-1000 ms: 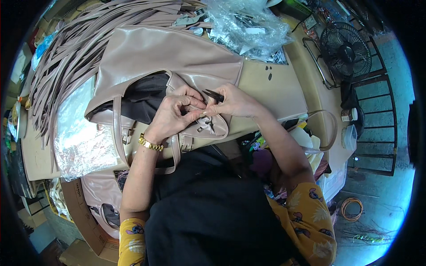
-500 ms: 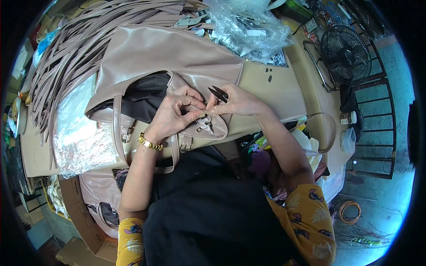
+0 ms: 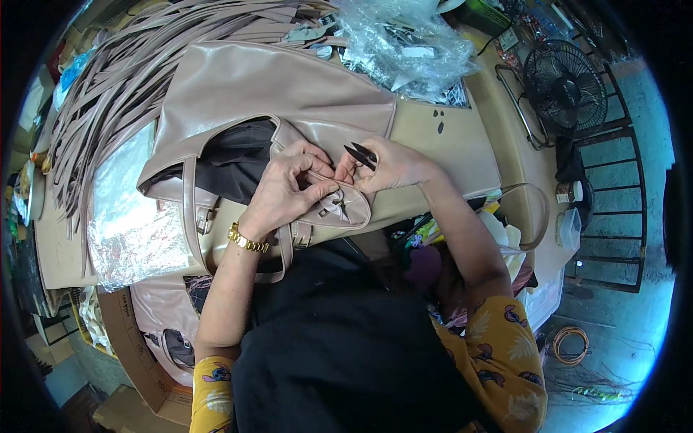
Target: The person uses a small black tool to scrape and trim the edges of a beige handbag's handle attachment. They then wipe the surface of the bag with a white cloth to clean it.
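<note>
A dusty-pink leather handbag (image 3: pixel 170 167) with a dark lining (image 3: pixel 234 155) lies on its side before me, its mouth gaping. My left hand (image 3: pixel 292 184) pinches the edge of the bag's small end piece, where a buckle and a bow-like strap (image 3: pixel 334 207) show. Close beside it, my right hand (image 3: pixel 386 167) has its thumb and finger at the same edge. Black thread snips (image 3: pixel 359 155) rest in that right hand, their blades pointing up and left. What lies between the fingertips is too small to make out.
Behind the bag lies a larger pink leather piece (image 3: pixel 274 79). Long leather strips (image 3: pixel 108 108) heap at the far left, near clear plastic sheeting (image 3: pixel 137 238). A crumpled plastic bag (image 3: pixel 404 47) sits at the back. A black fan (image 3: pixel 565 85) stands at the right.
My right hand has shifted slightly right, its fingertips moving a little away from the left hand's. The snips have moved with it. My left hand stays nearly in place on the bag.
</note>
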A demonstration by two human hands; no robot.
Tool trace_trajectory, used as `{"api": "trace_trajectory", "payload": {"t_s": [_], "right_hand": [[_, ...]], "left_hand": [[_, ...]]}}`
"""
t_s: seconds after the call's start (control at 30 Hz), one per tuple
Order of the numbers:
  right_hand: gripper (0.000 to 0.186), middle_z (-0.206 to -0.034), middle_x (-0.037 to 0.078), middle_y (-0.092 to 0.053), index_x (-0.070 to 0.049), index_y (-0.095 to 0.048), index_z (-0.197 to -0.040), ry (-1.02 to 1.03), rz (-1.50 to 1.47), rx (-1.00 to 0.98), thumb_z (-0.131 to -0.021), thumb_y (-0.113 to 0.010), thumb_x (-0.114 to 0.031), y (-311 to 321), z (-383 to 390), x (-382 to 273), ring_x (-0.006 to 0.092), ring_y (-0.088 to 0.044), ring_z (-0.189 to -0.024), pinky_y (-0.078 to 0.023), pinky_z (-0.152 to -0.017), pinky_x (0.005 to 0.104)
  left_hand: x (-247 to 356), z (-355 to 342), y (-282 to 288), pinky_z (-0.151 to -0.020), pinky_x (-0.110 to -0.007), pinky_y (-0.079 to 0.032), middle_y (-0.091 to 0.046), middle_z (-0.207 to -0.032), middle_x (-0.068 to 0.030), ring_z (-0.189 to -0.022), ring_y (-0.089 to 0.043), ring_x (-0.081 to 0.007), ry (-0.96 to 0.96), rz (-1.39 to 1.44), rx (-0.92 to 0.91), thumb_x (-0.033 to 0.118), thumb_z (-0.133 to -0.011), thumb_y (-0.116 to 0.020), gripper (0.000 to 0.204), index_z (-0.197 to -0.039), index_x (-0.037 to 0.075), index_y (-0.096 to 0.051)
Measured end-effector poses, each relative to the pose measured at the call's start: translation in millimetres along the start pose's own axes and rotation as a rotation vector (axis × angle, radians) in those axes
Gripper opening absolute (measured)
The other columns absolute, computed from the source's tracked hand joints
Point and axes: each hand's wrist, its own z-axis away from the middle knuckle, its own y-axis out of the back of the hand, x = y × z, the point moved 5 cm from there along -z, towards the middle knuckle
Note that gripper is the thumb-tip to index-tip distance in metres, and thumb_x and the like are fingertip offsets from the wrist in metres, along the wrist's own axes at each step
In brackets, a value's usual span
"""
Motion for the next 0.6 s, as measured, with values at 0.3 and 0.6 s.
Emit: {"api": "trace_trajectory", "payload": {"t_s": [0.3, 0.6], "right_hand": [[0.02, -0.074, 0.001, -0.066, -0.002, -0.07, -0.081, -0.04, 0.003, 0.159, -0.08, -0.08, -0.02, -5, -6, 13, 0.0081, -0.058, -0.073, -0.046, -0.071, 0.0266], [0.018, -0.074, 0.0, -0.066, -0.003, -0.072, -0.084, -0.074, 0.038, 0.115, -0.079, -0.079, -0.018, -3, -3, 10, 0.0067, -0.057, -0.072, -0.045, -0.067, 0.0249]], "left_hand": [[4, 3, 0, -0.069, -0.028, -0.05, -0.06, -0.102, -0.005, -0.082, -0.061, -0.0145, -0.012, 0.082, -0.013, 0.003, -0.076, -0.077, 0.017, -0.092, 0.0, -0.071], [3, 3, 0, -0.063, -0.027, -0.046, -0.06, -0.101, -0.0048, -0.075, -0.057, -0.0131, -0.049, 0.035, -0.017, 0.001, -0.073, -0.077, 0.019, -0.091, 0.0, -0.071]]}}
